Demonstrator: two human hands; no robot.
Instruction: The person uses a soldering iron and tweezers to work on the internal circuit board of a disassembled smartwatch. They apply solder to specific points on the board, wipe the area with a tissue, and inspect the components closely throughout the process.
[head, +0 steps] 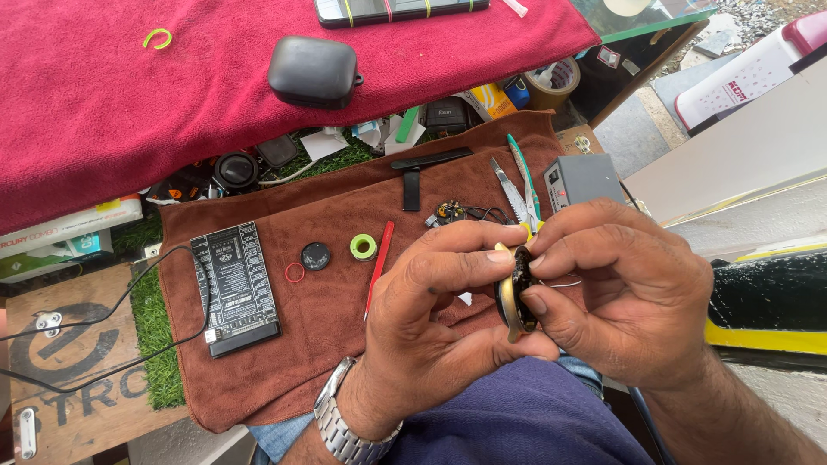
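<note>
While my left hand (431, 301) pinches the round gold-rimmed part (515, 297) edge-on, my right hand (629, 284) grips its opposite face, both held just right of the brown towel (327, 327).

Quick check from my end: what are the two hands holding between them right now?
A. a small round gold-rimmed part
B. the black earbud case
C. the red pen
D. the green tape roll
A: the left hand and right hand both pinch the small round gold-rimmed part; the other three lie on the cloths.
</note>
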